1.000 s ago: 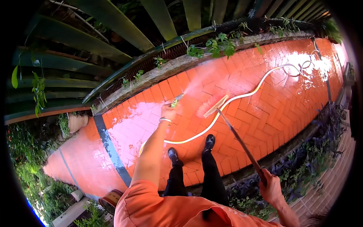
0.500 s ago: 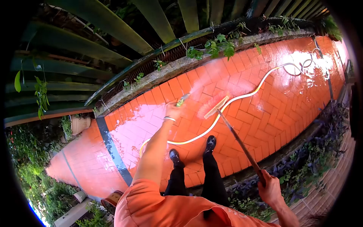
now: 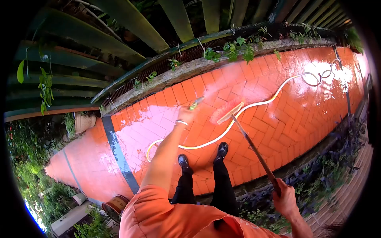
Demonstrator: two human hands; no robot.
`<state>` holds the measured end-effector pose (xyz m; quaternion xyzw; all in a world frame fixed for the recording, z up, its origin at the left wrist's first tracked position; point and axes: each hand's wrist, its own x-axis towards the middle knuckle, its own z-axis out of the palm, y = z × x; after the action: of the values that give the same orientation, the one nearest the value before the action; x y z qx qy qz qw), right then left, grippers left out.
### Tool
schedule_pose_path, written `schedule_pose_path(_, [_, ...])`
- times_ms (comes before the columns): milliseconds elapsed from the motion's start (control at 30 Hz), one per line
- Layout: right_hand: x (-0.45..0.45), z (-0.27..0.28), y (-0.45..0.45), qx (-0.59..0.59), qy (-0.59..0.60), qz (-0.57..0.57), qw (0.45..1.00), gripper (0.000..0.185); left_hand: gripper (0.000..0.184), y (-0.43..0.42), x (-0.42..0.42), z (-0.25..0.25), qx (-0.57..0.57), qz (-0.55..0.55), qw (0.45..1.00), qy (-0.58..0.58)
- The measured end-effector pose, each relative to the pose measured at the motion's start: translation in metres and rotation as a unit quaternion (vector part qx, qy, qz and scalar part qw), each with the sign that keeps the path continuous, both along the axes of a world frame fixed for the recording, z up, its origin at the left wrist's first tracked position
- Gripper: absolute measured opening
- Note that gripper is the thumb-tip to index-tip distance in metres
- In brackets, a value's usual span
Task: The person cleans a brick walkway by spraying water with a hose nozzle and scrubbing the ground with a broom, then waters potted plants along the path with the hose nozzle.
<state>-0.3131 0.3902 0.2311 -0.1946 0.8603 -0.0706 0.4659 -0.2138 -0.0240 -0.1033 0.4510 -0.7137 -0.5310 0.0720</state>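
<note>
Since its handle (image 3: 258,154) is long and slim, the brush probably feels light in the hand but heavier toward the head (image 3: 226,116), which lies on the wet tiles (image 3: 274,131), right beside the pale hose (image 3: 258,104). The wood looks stiff and the bristles softer; wet, it may turn slippery, so the upper end seems the place to hold. There the right hand (image 3: 285,197) has its fingers closed around it. The left hand (image 3: 185,115) curls around the spray nozzle (image 3: 194,105), which sends out mist; how tightly those fingers squeeze, I cannot tell. The hose looks bendy, best held near the nozzle. Beyond are a stone kerb (image 3: 158,82) and a slatted fence (image 3: 123,24).
</note>
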Motion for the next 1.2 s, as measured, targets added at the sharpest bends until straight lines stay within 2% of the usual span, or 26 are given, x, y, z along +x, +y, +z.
schedule_pose_path(67, [-0.001,-0.002,0.004,-0.033,0.014,0.008,0.999,0.047,0.03,-0.003,0.002,-0.008,0.038,0.017,0.999,-0.022])
schedule_pose_path(133, [0.0,0.001,0.003,-0.016,0.009,0.004,1.0,0.046,0.031,-0.009,0.01,0.005,0.071,0.035,0.996,-0.042])
schedule_pose_path(200, [0.001,0.0,0.001,-0.002,0.002,-0.005,1.0,0.045,0.032,-0.026,0.044,0.023,0.09,0.143,0.983,-0.076])
schedule_pose_path(267, [0.004,-0.003,-0.002,-0.042,0.043,-0.009,0.998,0.039,0.033,-0.053,0.086,0.009,0.077,0.155,0.98,-0.097])
schedule_pose_path(333, [0.006,-0.002,-0.009,-0.033,0.049,0.004,0.998,0.038,0.033,-0.057,0.106,0.001,0.069,0.17,0.975,-0.123])
schedule_pose_path(400, [0.007,-0.002,-0.015,-0.027,0.058,0.022,0.998,0.036,0.032,-0.051,0.106,-0.009,0.027,0.106,0.988,-0.108])
schedule_pose_path(433, [0.005,-0.002,-0.016,-0.01,0.034,0.029,0.999,0.042,0.034,-0.043,0.088,0.014,-0.022,0.032,0.988,-0.147])
schedule_pose_path(467, [0.004,0.0,-0.019,0.009,0.011,0.038,0.999,0.048,0.035,-0.035,0.081,0.001,0.013,0.036,0.99,-0.137])
schedule_pose_path(500, [0.003,0.003,-0.024,-0.008,0.011,0.034,0.999,0.046,0.035,-0.028,0.077,-0.01,0.049,0.039,0.99,-0.127])
schedule_pose_path(600, [-0.001,0.013,-0.04,0.038,-0.011,0.044,0.998,0.047,0.035,-0.024,0.075,0.006,0.046,0.055,0.992,-0.104])
schedule_pose_path(633, [0.001,0.011,-0.037,0.062,-0.009,0.045,0.997,0.048,0.035,-0.03,0.09,-0.002,0.046,0.065,0.992,-0.102])
schedule_pose_path(700, [0.002,0.006,-0.031,0.052,-0.005,0.049,0.997,0.048,0.032,-0.051,0.14,-0.021,0.076,0.16,0.978,-0.108])
schedule_pose_path(767, [0.003,0.01,-0.046,0.073,-0.015,0.027,0.997,0.048,0.027,-0.073,0.18,0.015,0.033,0.209,0.97,-0.117])
schedule_pose_path(867, [0.012,0.002,-0.042,0.066,0.005,0.041,0.997,0.048,0.022,-0.096,0.238,-0.004,0.018,0.23,0.964,-0.132])
schedule_pose_path(933, [0.016,0.008,-0.06,0.08,0.004,0.051,0.995,0.048,0.03,-0.097,0.241,0.004,0.03,0.231,0.97,-0.076])
schedule_pose_path(1000, [0.02,0.008,-0.073,0.092,0.008,0.063,0.994,0.048,0.027,-0.09,0.215,0.01,0.184,0.247,0.951,0.021])
schedule_pose_path(1067, [0.02,0.008,-0.078,0.034,0.036,0.081,0.996,0.049,0.027,-0.093,0.22,-0.047,0.251,0.251,0.934,0.042])
schedule_pose_path(1100, [0.021,0.01,-0.084,0.032,0.031,0.076,0.996,0.044,0.027,-0.088,0.213,-0.047,0.154,0.197,0.968,-0.034])
schedule_pose_path(1133, [0.022,0.013,-0.09,0.033,0.034,0.083,0.995,0.044,0.027,-0.085,0.209,-0.04,0.054,0.139,0.983,-0.108])
schedule_pose_path(1167, [0.023,0.016,-0.097,0.047,0.036,0.092,0.994,0.041,0.026,-0.084,0.198,0.026,0.149,0.236,0.957,-0.075])
schedule_pose_path(1200, [0.023,0.017,-0.103,0.06,0.037,0.1,0.993,0.039,0.027,-0.092,0.211,0.034,0.137,0.266,0.952,-0.068])
